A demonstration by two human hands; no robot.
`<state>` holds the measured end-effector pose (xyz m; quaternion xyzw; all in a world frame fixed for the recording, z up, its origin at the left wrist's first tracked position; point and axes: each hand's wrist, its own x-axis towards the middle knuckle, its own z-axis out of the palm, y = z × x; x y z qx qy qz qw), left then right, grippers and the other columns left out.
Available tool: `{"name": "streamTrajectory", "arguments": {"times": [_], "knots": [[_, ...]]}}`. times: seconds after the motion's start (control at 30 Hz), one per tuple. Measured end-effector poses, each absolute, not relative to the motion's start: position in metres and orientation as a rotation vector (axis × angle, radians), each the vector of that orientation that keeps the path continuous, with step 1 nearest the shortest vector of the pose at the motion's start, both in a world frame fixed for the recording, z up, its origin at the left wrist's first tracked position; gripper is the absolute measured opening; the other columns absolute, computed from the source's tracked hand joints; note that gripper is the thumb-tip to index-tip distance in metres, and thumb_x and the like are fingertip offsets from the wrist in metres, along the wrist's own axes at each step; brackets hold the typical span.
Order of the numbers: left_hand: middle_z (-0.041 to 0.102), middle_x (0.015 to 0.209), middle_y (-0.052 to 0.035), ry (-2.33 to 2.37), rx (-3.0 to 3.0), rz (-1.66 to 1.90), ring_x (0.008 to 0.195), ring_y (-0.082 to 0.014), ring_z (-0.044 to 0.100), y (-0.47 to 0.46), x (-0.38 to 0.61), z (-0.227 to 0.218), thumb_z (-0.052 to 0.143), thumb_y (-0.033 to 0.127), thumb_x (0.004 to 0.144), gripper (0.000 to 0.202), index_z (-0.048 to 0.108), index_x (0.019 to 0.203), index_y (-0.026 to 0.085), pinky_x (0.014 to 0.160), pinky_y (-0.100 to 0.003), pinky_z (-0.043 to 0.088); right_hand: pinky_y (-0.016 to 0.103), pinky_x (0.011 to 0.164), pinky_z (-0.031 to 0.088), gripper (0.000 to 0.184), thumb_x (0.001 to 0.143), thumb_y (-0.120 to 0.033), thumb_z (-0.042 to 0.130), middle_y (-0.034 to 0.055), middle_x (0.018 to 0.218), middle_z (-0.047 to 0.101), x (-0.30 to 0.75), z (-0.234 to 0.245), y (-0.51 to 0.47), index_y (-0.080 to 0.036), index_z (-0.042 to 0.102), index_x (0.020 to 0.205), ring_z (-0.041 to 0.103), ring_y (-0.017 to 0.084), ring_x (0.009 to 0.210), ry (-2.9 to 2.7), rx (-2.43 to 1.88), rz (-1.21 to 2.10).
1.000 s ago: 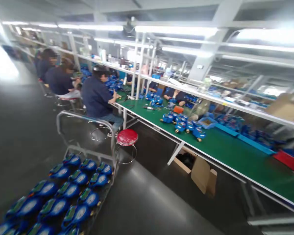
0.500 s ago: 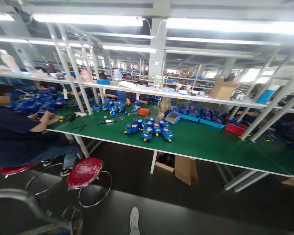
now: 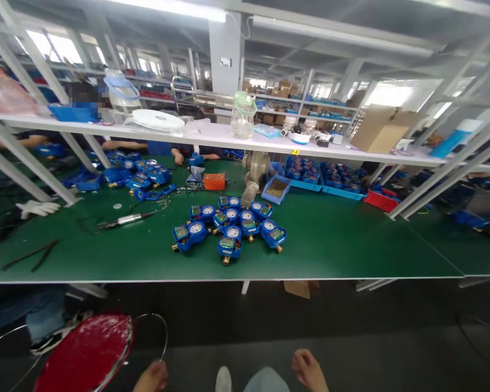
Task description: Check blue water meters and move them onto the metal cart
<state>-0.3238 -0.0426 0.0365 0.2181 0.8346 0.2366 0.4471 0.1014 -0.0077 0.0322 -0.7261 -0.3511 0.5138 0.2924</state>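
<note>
Low at the bottom edge, my left hand (image 3: 153, 375) hangs beside the red round stool (image 3: 85, 354); motion smears its fingers. My right hand (image 3: 307, 369) is over the dark floor, its fingers curled in with nothing seen in them. Neither hand touches the green-topped bench (image 3: 335, 245). On the bench ahead, several blue water meters (image 3: 230, 243) with white dials, green circuit boards and brass fittings sit in a cluster. A pen-shaped electric screwdriver (image 3: 128, 219) lies to their left.
A blue bin of small parts (image 3: 276, 188) and blue trays of meters (image 3: 304, 173) stand behind, with a red bin (image 3: 380, 201) further right. An orange box (image 3: 214, 181) sits mid-bench. The overhead shelf (image 3: 212, 136) carries a jug (image 3: 243, 115). Co-workers sit opposite and at left.
The view has come closer to the bench and tilted, so the meters appear larger. Both my hands have come into sight at the bottom. The stool now appears nearer, at lower left.
</note>
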Motion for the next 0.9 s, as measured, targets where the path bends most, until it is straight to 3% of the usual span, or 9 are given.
{"name": "streamTrajectory", "arguments": {"times": [0.07,0.17,0.33,0.57,0.77,0.9], "knots": [[0.063,0.067,-0.0016,2.012,0.52,0.679,0.073,-0.0293,0.069,-0.001,-0.345,0.021,0.062,0.044,0.065,0.024,0.052,0.074,0.025,0.051,-0.034,0.048,0.022,0.04,0.029,0.037,0.055,-0.056,0.06,-0.0001,0.055,0.055,0.094,0.019,0.028,-0.021,0.049,0.06,0.055,0.014,0.052,-0.861,-1.871,1.398],[0.068,0.079,-0.006,1.863,0.567,0.831,0.079,-0.0287,0.069,0.06,-0.365,0.0,0.064,0.047,0.055,0.035,0.056,0.08,0.024,0.056,-0.033,0.048,0.022,0.041,0.025,0.034,0.056,-0.055,0.053,0.0009,0.054,0.057,0.084,0.011,0.074,-0.021,0.049,0.061,0.053,0.014,0.05,-0.894,-1.888,1.38],[0.07,0.092,-0.0109,1.752,0.488,0.829,0.085,-0.0288,0.068,0.118,-0.347,-0.001,0.07,0.055,0.051,0.053,0.059,0.092,0.023,0.06,-0.031,0.049,0.023,0.046,0.034,0.03,0.06,-0.051,0.049,0.0031,0.06,0.061,0.066,0.026,0.161,-0.021,0.05,0.063,0.057,0.015,0.054,-1.091,-1.927,1.49],[0.07,0.102,-0.0127,1.74,0.448,0.923,0.092,-0.0293,0.068,0.189,-0.347,0.066,0.074,0.061,0.055,0.064,0.059,0.102,0.02,0.071,-0.035,0.054,0.028,0.056,0.042,0.027,0.07,-0.045,0.047,0.0052,0.07,0.065,0.03,0.071,0.292,-0.019,0.053,0.071,0.061,0.018,0.065,-1.435,-1.654,1.698],[0.069,0.107,-0.0117,1.87,0.589,1.128,0.096,-0.0257,0.067,0.263,-0.44,0.141,0.069,0.056,0.069,0.059,0.057,0.113,0.017,0.084,-0.039,0.055,0.029,0.063,0.044,0.029,0.073,-0.048,0.049,0.0052,0.078,0.065,0.001,0.094,0.358,-0.02,0.054,0.074,0.062,0.018,0.071,-1.505,-1.584,1.761],[0.068,0.11,-0.0121,2.004,0.748,1.124,0.1,-0.0255,0.065,0.327,-0.513,0.16,0.062,0.061,0.072,0.062,0.058,0.114,0.016,0.087,-0.04,0.054,0.032,0.069,0.045,0.038,0.073,-0.055,0.053,0.0088,0.087,0.067,-0.023,0.091,0.37,-0.018,0.058,0.082,0.063,0.021,0.079,-1.314,-1.648,1.8]]}}
